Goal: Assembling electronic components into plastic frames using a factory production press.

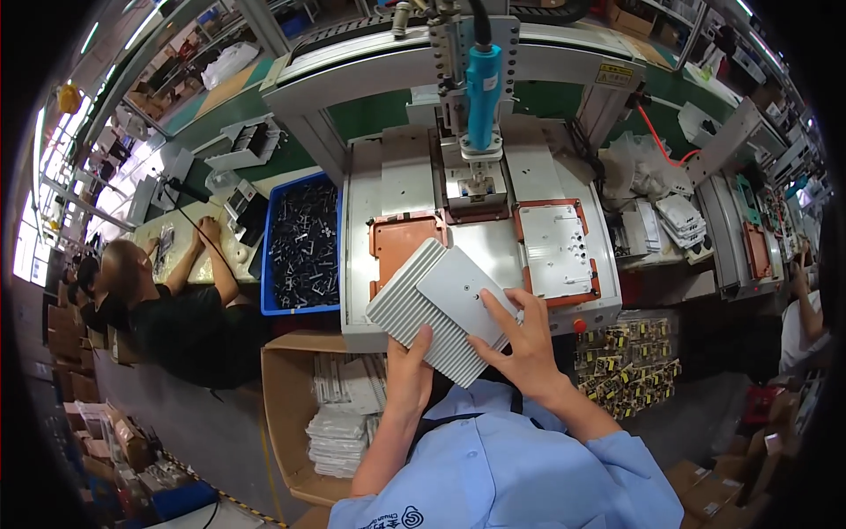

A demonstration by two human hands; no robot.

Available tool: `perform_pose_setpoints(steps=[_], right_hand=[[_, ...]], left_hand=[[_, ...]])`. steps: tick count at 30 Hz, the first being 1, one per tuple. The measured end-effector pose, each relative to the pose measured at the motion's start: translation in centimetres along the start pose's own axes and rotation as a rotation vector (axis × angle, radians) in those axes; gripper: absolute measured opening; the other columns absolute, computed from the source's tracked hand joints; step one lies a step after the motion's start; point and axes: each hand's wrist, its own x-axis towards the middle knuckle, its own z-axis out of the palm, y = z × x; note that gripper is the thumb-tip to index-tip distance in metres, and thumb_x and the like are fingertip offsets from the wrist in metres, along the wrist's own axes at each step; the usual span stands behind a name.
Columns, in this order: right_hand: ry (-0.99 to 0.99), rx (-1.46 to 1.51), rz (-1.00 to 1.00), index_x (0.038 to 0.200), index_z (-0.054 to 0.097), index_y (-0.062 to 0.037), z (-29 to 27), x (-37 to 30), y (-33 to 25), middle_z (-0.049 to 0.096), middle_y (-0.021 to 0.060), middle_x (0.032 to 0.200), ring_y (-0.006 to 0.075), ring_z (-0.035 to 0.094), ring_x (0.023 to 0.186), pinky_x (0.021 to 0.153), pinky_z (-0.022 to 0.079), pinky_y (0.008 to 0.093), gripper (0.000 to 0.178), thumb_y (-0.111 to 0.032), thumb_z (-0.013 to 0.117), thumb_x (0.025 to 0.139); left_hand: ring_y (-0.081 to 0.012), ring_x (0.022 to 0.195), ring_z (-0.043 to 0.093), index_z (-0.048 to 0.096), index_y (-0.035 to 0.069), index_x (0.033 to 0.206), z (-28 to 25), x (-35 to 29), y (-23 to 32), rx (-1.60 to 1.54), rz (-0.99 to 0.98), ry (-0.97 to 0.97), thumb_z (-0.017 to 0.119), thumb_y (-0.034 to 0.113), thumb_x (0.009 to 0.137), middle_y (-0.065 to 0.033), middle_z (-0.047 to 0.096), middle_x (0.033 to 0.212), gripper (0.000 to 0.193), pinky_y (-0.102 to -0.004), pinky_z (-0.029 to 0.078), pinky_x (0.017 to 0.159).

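My left hand [410,375] grips the near left part of a ribbed silver metal panel [401,309], thumb on its ridges. A smooth silver plate [463,291] lies at a slant across the ribs. My right hand [526,348] holds the plate's right side, fingertips on its face by two small dark marks and thumb near its lower edge. Both pieces are held in front of a screwdriving machine with a blue electric screwdriver [482,97]. On its bed, an orange fixture [388,251] is at left, partly covered by the panel. Another fixture at right carries a pale metal plate [553,251].
A blue bin [264,256] of small dark parts stands left of the machine. Below it, a cardboard box [275,423] contains wrapped pale pieces. Circuit boards [626,361] with yellow parts lie at right, near a red button [580,325]. A co-worker [189,326] sits at left, another at far right.
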Motion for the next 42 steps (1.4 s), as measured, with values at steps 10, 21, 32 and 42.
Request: perform_pose_setpoints(steps=[10, 21, 32, 42], right_hand=[[-0.04, 0.091, 0.079, 0.118, 0.059, -0.0071, -0.1, -1.0, -1.3, 0.053, 0.0138, 0.101, 0.0301, 0.052, 0.092, 0.081, 0.045, 0.0386, 0.043, -0.019, 0.071, 0.079], [-0.542, 1.435, 0.864, 0.119, 0.053, 0.0031, 4.7, 2.5, 6.4, 0.062, 0.0119, 0.11, 0.0157, 0.063, 0.097, 0.084, 0.052, 0.0293, 0.04, -0.026, 0.057, 0.092], [-0.41, 1.517, 0.722, 0.112, 0.05, 0.0001, 12.9, 9.0, 8.8, 0.059, 0.0075, 0.099, 0.0131, 0.058, 0.089, 0.08, 0.047, 0.0257, 0.032, -0.017, 0.063, 0.088], [-0.53, 1.129, 0.729, 0.096, 0.06, -0.0001, 14.8, 9.1, 10.8, 0.062, 0.0063, 0.089, 0.0116, 0.061, 0.078, 0.068, 0.051, 0.026, 0.025, -0.024, 0.06, 0.09]], left_hand=[[-0.0238, 0.105, 0.059, 0.056, -0.001, 0.119, -2.3, -3.2, 0.8, 0.618, 0.227, -0.16, 0.067, 0.004, 0.084, -0.0108, 0.062, 0.114, 0.037, -0.0334, 0.044, 0.093], [-0.0259, 0.126, 0.044, 0.056, 0.026, 0.127, -5.8, 3.6, 2.1, 1.625, 0.869, -0.742, 0.055, -0.007, 0.074, 0.0008, 0.054, 0.13, 0.062, -0.0485, 0.026, 0.11], [-0.0348, 0.116, 0.051, 0.059, 0.009, 0.117, -6.0, 13.4, 2.6, 1.477, 0.784, -0.416, 0.054, 0.005, 0.085, -0.0132, 0.06, 0.111, 0.033, -0.0435, 0.037, 0.101], [-0.0334, 0.121, 0.043, 0.056, 0.012, 0.124, -7.3, 14.8, -2.0, 1.497, 0.744, -0.259, 0.067, 0.02, 0.083, -0.0149, 0.046, 0.129, 0.043, -0.0403, 0.038, 0.1]])
